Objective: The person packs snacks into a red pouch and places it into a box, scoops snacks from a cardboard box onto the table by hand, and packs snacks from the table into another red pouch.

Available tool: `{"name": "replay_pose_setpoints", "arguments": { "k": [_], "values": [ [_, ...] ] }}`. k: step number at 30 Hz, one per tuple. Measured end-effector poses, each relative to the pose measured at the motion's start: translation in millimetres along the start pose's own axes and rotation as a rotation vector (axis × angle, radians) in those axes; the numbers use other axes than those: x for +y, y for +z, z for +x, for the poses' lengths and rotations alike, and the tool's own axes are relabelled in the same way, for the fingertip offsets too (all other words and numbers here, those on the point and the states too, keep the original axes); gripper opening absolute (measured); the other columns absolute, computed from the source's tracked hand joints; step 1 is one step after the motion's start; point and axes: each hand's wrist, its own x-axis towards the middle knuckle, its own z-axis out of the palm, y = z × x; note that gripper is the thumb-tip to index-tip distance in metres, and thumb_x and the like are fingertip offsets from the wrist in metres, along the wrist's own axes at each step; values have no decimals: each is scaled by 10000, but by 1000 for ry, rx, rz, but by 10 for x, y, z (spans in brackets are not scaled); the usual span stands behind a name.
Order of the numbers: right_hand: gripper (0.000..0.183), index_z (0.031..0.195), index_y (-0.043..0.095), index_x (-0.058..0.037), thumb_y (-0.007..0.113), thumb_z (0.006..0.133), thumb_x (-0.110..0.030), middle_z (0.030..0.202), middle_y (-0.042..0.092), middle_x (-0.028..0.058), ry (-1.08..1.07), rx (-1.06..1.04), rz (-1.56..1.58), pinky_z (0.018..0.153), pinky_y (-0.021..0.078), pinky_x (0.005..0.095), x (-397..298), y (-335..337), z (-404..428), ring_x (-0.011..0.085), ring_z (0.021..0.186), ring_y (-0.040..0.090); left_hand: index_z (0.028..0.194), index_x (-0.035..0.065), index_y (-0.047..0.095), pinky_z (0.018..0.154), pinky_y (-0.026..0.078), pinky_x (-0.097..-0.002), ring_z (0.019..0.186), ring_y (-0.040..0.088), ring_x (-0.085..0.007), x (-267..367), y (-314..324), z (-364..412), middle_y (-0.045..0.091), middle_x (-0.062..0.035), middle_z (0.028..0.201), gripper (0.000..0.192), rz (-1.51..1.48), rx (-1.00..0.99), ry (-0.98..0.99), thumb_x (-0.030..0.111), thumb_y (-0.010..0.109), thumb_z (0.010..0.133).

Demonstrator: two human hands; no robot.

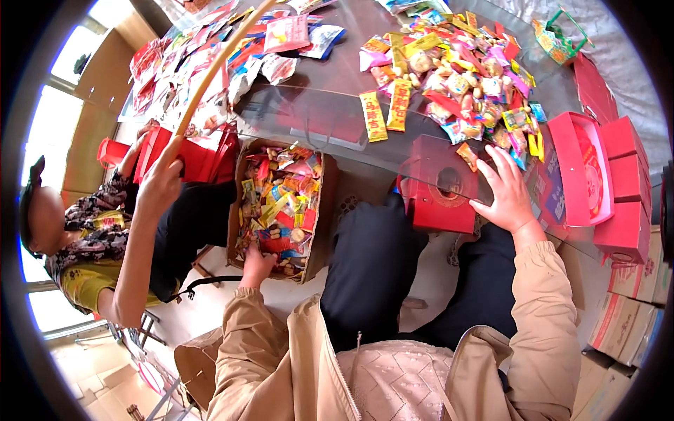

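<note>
My left hand (256, 266) reaches over the near left edge of a cardboard box (327, 221) filled with wrapped sweets and peanuts (279, 205). Its fingertips are among the sweets, so I cannot tell whether they grip any. With fingers spread, my right hand (503, 192) is at the edge of the glass-topped table (326, 97), close to a small orange wrapped sweet (467, 156). A red gift box (442, 216) with a round window is at my knees, partly seen through the glass. Beyond lies a heap of mixed sweets (463, 79), with yellow-wrapped bars (373, 117) at its near side.
Red boxes (624, 173) are stacked at the right, beside an open one (582, 168). Several snack packets (287, 34) cover the far left. A green-handled basket (558, 42) stands far right. At left, another person (89, 231) holds a stick (216, 68) and touches a red bag (152, 152).
</note>
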Motion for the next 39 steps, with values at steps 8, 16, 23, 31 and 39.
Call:
{"name": "replay_pose_setpoints", "arguments": {
  "k": [8,16,23,31,39],
  "values": [
    [979,1581,574,-179,1007,712,-306,1730,442,148,18,-23,-7,1333,374,532,-28,56,4,399,1613,392,1343,-39,602,1072,578,-549,1359,609,-530,-269,276,57,516,-331,1542,956,402,-130,43,493,1036,678],
    [957,1554,586,-173,1006,703,-302,1722,452,140,19,-37,-41,1326,382,537,14,21,-9,403,1610,396,1516,61,554,1155,531,-577,1406,538,-535,-172,6,362,464,-284,1546,1040,284,-262,-148,479,1038,696],
    [954,1546,590,-170,1006,696,-293,1724,452,139,24,-44,-59,1325,383,540,18,-2,-24,410,1605,400,1725,99,346,1290,407,-568,1564,393,-549,-162,82,436,284,-292,1760,1295,249,-239,-202,445,1052,695],
    [958,1540,595,-167,1010,685,-284,1722,456,139,26,-47,-62,1323,386,540,8,-2,-12,410,1600,405,1590,51,541,1238,435,-539,1485,538,-432,-332,-33,601,529,-268,1624,1207,229,-318,2,517,1064,607],
    [956,1538,595,-167,1011,687,-289,1716,466,145,8,-35,-49,1317,391,539,-6,18,11,412,1593,420,1285,81,757,1162,489,-509,1338,629,-400,-219,-200,635,661,-232,1412,892,346,-398,41,535,1063,581]
  ]
}}
